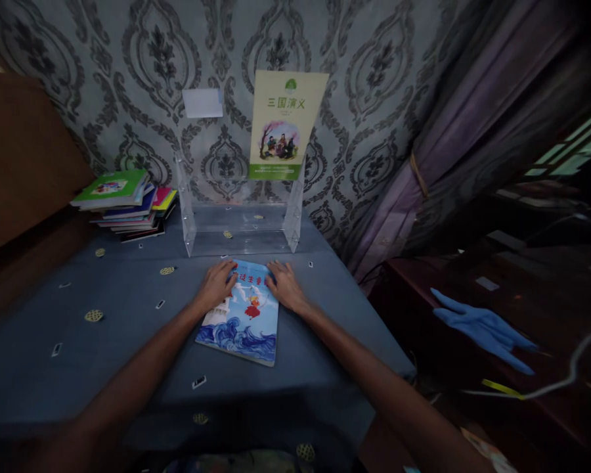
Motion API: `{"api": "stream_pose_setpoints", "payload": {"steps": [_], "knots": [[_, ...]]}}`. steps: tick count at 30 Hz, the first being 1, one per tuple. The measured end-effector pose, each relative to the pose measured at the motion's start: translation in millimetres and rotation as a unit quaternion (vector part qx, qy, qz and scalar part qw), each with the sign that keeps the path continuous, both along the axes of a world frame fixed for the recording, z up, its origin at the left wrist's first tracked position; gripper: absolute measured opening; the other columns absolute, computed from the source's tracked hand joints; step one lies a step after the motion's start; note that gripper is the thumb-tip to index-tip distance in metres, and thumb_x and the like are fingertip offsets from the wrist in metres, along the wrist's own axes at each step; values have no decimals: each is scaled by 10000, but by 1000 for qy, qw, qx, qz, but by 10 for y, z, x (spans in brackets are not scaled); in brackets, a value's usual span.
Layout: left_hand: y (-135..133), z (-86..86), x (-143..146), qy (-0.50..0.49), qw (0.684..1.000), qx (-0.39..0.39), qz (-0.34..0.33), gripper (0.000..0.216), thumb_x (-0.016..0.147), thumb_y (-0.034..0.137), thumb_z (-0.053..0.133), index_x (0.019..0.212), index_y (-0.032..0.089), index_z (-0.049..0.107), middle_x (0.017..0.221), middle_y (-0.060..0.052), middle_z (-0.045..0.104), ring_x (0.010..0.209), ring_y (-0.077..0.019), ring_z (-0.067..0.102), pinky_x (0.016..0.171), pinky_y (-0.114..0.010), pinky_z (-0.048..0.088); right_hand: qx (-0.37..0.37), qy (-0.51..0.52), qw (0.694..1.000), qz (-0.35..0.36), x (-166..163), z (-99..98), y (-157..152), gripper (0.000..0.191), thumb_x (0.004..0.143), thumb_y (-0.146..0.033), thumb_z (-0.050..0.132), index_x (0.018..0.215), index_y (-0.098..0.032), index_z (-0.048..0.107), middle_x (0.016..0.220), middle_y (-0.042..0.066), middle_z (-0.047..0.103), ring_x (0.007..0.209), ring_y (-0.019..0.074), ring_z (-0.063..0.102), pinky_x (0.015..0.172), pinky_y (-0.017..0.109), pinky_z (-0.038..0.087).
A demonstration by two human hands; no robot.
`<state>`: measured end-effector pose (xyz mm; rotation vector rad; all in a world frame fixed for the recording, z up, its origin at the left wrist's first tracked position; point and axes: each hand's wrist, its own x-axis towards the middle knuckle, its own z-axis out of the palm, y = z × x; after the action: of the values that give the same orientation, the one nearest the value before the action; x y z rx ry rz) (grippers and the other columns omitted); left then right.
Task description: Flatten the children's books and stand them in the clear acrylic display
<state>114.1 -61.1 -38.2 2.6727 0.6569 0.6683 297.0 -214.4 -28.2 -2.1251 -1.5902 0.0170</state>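
Observation:
A blue picture book (253,315) with red lettering, a figure in red and painted waves lies at a slant on the cloth-covered table. At its upper left edge is my left hand (217,286), thumb over the cover and fingers curled at the side. My right hand (286,286) grips the upper right edge in the same way. Just beyond the book stands a clear acrylic rack (236,243). On the right of the rack, a cream and green book (288,125) stands upright, its front cover facing me.
A stack of books (123,200) with a green one on top sits at the back left. Left of it is a brown wooden panel (24,151). A white card (203,103) is near the patterned wall. On a dark red surface at right lie blue gloves (482,325) and a white cable (566,374).

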Motion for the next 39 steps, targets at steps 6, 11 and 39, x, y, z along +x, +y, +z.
{"api": "stream_pose_setpoints", "payload": {"steps": [6, 11, 39], "knots": [[36, -35, 17, 8, 1000, 9, -10, 380, 978, 231, 431, 1305, 172, 613, 1428, -118, 594, 1347, -254, 527, 1168, -468, 384, -21, -51, 996, 72, -541, 137, 301, 412, 999, -221, 456, 1386, -124, 559, 1477, 198, 529, 1446, 288, 417, 1209, 558, 267], [47, -56, 14, 8, 1000, 2, -15, 385, 986, 237, 426, 1321, 172, 605, 1441, -112, 584, 1385, -246, 491, 1183, -459, 359, -16, -19, 997, 77, -466, 68, 284, 431, 1011, -263, 442, 1408, -135, 551, 1497, 174, 514, 1436, 269, 437, 1207, 509, 310], [15, 2, -27, -28, 997, 58, 43, 337, 966, 248, 427, 1198, 145, 649, 1338, -152, 620, 1241, -294, 571, 1104, -482, 433, 87, 95, 991, -39, -3, -7, 104, 350, 908, -130, 549, 1219, -207, 689, 1300, 110, 577, 1051, 205, 641, 970, 350, 512]]}}
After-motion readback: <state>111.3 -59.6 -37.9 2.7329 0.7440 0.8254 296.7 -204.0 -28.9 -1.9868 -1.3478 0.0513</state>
